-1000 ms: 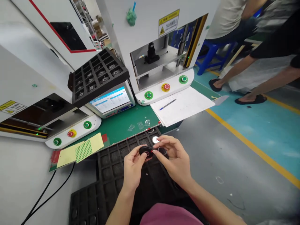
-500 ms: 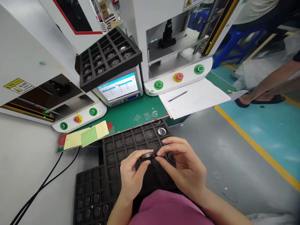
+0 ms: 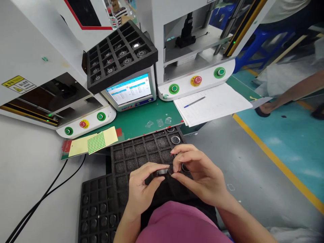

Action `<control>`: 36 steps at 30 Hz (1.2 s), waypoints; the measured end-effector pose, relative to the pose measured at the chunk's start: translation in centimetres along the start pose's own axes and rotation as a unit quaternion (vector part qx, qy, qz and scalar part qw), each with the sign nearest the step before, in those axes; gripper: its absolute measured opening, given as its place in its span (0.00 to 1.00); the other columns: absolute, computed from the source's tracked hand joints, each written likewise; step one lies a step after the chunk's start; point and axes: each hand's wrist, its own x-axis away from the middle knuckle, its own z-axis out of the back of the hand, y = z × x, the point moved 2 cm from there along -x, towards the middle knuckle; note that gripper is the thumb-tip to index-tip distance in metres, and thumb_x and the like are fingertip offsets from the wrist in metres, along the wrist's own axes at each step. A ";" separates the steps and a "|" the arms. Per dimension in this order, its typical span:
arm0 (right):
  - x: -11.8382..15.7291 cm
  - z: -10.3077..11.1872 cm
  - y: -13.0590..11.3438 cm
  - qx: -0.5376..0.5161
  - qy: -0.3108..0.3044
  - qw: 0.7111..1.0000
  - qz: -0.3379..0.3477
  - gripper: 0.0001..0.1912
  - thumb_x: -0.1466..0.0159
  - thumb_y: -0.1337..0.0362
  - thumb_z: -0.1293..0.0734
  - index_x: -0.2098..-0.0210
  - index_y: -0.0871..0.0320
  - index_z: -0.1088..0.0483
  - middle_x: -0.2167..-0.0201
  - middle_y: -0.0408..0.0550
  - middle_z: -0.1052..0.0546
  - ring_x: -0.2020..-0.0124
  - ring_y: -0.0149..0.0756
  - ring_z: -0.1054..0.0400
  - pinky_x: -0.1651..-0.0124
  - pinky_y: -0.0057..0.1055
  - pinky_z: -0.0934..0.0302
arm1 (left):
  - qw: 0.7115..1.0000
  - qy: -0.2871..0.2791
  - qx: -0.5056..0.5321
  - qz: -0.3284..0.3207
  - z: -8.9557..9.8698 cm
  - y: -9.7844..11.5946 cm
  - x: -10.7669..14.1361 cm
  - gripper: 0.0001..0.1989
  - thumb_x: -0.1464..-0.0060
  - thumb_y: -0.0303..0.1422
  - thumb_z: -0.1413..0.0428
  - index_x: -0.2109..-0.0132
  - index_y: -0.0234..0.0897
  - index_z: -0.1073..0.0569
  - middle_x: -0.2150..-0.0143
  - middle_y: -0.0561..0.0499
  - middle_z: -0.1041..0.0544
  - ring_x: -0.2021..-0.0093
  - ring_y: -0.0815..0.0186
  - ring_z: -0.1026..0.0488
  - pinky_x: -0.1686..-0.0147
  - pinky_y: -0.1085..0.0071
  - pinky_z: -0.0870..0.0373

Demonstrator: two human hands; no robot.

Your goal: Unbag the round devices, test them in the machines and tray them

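Since the earlier frame, the round black part (image 3: 162,172) has turned edge-on to my view, above the near foam tray (image 3: 131,152). The left hand (image 3: 141,185) pinches it; the right hand (image 3: 202,172) nearly closes at its right edge, grip uncertain. Far: green tabletop (image 3: 134,123), white papers (image 3: 220,104). Right: grey floor (image 3: 220,143), yellow line (image 3: 278,163).

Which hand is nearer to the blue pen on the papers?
Right: the right hand sits below the pen in the picture; the left hand lies below and farther left.

pen (image 3: 194,102) on papers (image 3: 225,103) | blue stool (image 3: 262,37), upper right | yellow floor line (image 3: 275,160) (slanting) | black cables (image 3: 46,194), left
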 end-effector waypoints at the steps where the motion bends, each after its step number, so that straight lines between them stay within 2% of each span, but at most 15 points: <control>1: 0.0 0.0 0.0 -0.004 0.000 1.000 0.001 0.17 0.39 0.77 0.32 0.56 0.50 0.32 0.57 0.48 0.29 0.68 0.29 0.31 0.65 0.29 0.30 | 1.000 -0.002 -0.001 0.000 0.0 0.0 0.0 0.12 0.40 0.27 0.42 0.53 0.46 0.20 0.59 0.53 0.17 0.59 0.67 0.21 0.58 0.75 0.27; 9: -0.2 0.5 -0.1 -0.013 -0.044 0.999 0.006 0.20 0.37 0.77 0.33 0.51 0.49 0.33 0.54 0.48 0.30 0.70 0.27 0.31 0.65 0.29 0.29 | 1.000 -0.013 0.010 -0.020 -0.2 0.0 0.0 0.11 0.40 0.28 0.42 0.52 0.45 0.21 0.60 0.51 0.17 0.60 0.66 0.21 0.58 0.74 0.27; 12: -0.3 0.3 -0.3 0.001 -0.002 0.999 0.053 0.22 0.39 0.78 0.32 0.50 0.49 0.32 0.58 0.48 0.27 0.66 0.30 0.28 0.65 0.29 0.28 | 0.999 0.004 0.018 -0.044 -0.2 0.2 -0.1 0.12 0.41 0.26 0.41 0.52 0.43 0.21 0.60 0.50 0.17 0.59 0.65 0.21 0.58 0.73 0.26; 15: -0.2 -0.1 -0.4 0.008 0.046 0.994 0.094 0.26 0.41 0.80 0.31 0.48 0.50 0.32 0.60 0.47 0.23 0.63 0.34 0.25 0.59 0.32 0.26 | 0.997 0.012 0.034 -0.064 -0.2 0.3 -0.2 0.14 0.42 0.24 0.41 0.51 0.44 0.21 0.58 0.50 0.17 0.59 0.65 0.21 0.58 0.72 0.25; 19: 0.3 -0.6 -0.5 0.030 0.098 0.988 0.113 0.28 0.44 0.82 0.29 0.49 0.52 0.30 0.65 0.46 0.19 0.62 0.37 0.22 0.57 0.34 0.24 | 0.997 0.010 0.042 -0.063 -0.1 0.2 -0.2 0.17 0.42 0.22 0.42 0.50 0.46 0.22 0.57 0.51 0.17 0.58 0.66 0.21 0.56 0.73 0.25; 24: 0.8 -0.9 -0.5 0.091 0.141 0.978 0.121 0.28 0.48 0.84 0.27 0.52 0.53 0.27 0.66 0.44 0.19 0.69 0.32 0.22 0.62 0.27 0.24 | 0.998 0.023 0.021 -0.058 0.0 0.1 -0.1 0.16 0.42 0.22 0.42 0.51 0.44 0.21 0.57 0.51 0.17 0.58 0.66 0.21 0.56 0.73 0.26; 26: 0.7 -0.7 -0.5 0.108 0.132 0.977 0.125 0.27 0.47 0.83 0.27 0.52 0.53 0.27 0.67 0.43 0.19 0.70 0.32 0.22 0.62 0.27 0.24 | 0.998 0.023 0.009 -0.052 0.1 0.0 -0.2 0.15 0.42 0.22 0.42 0.52 0.44 0.21 0.58 0.50 0.17 0.59 0.66 0.21 0.57 0.74 0.26; 29: 0.3 -0.3 -0.6 0.128 0.083 0.979 0.133 0.24 0.44 0.81 0.28 0.53 0.54 0.28 0.69 0.44 0.20 0.67 0.35 0.22 0.60 0.30 0.23 | 0.999 0.014 -0.003 -0.042 0.3 0.0 -0.2 0.13 0.42 0.24 0.42 0.52 0.43 0.21 0.59 0.50 0.17 0.60 0.66 0.21 0.58 0.74 0.26; 34: -0.5 0.0 -1.2 0.184 -0.013 0.971 0.150 0.17 0.40 0.80 0.32 0.55 0.56 0.29 0.60 0.50 0.21 0.60 0.34 0.23 0.59 0.28 0.25 | 0.998 0.027 -0.019 -0.054 0.3 0.1 -0.1 0.11 0.41 0.25 0.42 0.53 0.41 0.20 0.61 0.49 0.17 0.61 0.65 0.21 0.61 0.73 0.24; 36: -0.6 -0.4 -1.3 0.200 -0.018 0.966 0.160 0.17 0.39 0.81 0.34 0.55 0.56 0.30 0.60 0.51 0.23 0.60 0.33 0.24 0.59 0.27 0.25 | 0.995 0.052 -0.034 -0.075 0.0 0.1 0.1 0.12 0.41 0.24 0.43 0.53 0.41 0.21 0.61 0.49 0.17 0.61 0.65 0.20 0.60 0.73 0.23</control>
